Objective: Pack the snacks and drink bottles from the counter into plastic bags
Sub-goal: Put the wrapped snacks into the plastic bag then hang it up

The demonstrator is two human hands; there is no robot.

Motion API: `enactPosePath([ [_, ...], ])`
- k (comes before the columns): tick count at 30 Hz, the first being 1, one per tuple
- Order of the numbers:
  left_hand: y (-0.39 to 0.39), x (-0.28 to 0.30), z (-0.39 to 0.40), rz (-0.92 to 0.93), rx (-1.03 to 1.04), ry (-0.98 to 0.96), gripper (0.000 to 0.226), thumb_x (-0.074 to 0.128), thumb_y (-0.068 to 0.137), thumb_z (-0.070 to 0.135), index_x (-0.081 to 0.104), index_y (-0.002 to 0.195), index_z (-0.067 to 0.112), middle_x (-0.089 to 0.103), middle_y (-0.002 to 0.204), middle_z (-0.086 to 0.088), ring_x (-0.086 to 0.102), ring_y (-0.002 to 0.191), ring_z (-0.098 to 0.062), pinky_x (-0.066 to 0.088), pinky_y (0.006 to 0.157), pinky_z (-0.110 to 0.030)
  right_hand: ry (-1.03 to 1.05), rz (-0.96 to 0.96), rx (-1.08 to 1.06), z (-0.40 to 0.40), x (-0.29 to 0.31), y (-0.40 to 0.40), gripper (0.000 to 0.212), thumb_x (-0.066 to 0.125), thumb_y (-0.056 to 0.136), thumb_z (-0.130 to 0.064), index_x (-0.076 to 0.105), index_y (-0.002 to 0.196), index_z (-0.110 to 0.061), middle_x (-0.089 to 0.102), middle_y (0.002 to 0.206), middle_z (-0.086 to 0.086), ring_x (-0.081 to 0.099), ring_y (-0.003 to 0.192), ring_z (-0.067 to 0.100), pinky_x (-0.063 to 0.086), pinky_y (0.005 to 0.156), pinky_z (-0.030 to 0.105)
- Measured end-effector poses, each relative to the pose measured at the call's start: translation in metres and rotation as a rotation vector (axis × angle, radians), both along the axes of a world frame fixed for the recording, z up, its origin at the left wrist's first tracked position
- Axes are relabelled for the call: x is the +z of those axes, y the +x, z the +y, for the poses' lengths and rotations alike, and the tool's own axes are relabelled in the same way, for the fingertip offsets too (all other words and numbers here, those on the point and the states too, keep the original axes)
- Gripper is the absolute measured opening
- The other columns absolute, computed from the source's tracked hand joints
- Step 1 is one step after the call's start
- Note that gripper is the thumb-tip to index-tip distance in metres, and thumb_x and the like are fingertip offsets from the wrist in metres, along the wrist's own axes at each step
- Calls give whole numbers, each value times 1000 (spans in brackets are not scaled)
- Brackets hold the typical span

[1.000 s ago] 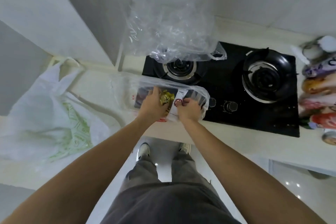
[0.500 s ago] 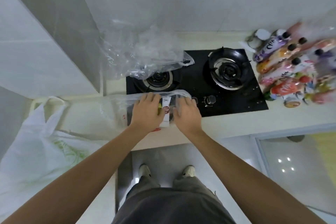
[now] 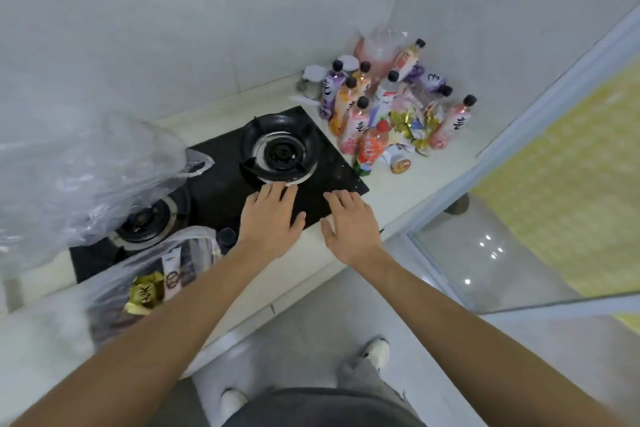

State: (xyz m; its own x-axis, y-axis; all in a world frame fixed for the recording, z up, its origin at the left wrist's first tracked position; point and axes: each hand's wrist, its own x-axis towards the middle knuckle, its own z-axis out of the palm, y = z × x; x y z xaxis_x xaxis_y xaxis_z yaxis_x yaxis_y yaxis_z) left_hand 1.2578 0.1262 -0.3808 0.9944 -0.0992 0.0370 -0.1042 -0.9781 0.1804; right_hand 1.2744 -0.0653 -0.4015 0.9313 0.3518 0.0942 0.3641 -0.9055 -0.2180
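Both hands, left [image 3: 270, 215] and right [image 3: 349, 222], spread empty over the stove [image 3: 221, 170], bottles [image 3: 367, 107] beyond

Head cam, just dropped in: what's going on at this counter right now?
A person is packing snacks and drinks into plastic bags. Both hands are empty and open over the black stove: the left hand in front of the right burner, the right hand near the stove's corner. A partly filled clear bag lies on the counter by the left forearm. The drink bottles and snack packets wait unpacked in the far corner.
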Motion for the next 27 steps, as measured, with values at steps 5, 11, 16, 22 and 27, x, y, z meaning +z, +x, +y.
enactPosePath([
  [5,62,3,-118,1,-57,-4,58,49,98,49,45,146,15,52,143,-6,47,131,-27,46,101,-44,-3,2,-38,-116,2,60,55,59,97,-34,48,147,-13,53,145,7,49,132,28,45,106,42],
  [11,114,-6,-225,103,-47,-31,56,47,97,48,42,145,18,50,138,-5,48,122,-27,47,88,-43,-14,44,-40,-225,6,119,51,62,96,-33,50,143,-15,54,139,5,51,122,29,48,96,43],
  [16,157,-13,-267,130,-12,-82,50,50,98,44,44,140,18,48,141,-5,46,129,-26,46,91,-42,-55,153,-41,-273,-6,169,54,60,99,-33,47,147,-13,51,143,6,47,130,29,47,99,43],
  [22,218,-48,-294,172,6,-156,52,45,96,46,47,141,19,52,138,-5,48,129,-29,49,97,-46,-95,292,-66,-301,-36,241,58,59,99,-32,39,150,-16,43,150,3,43,133,27,49,100,44],
  [27,262,-82,-314,287,48,-141,57,39,95,49,42,147,23,49,144,-7,47,132,-31,46,101,-49,-129,406,-31,-313,-61,297,62,59,98,-29,33,153,-17,40,156,2,42,139,25,48,105,45],
])
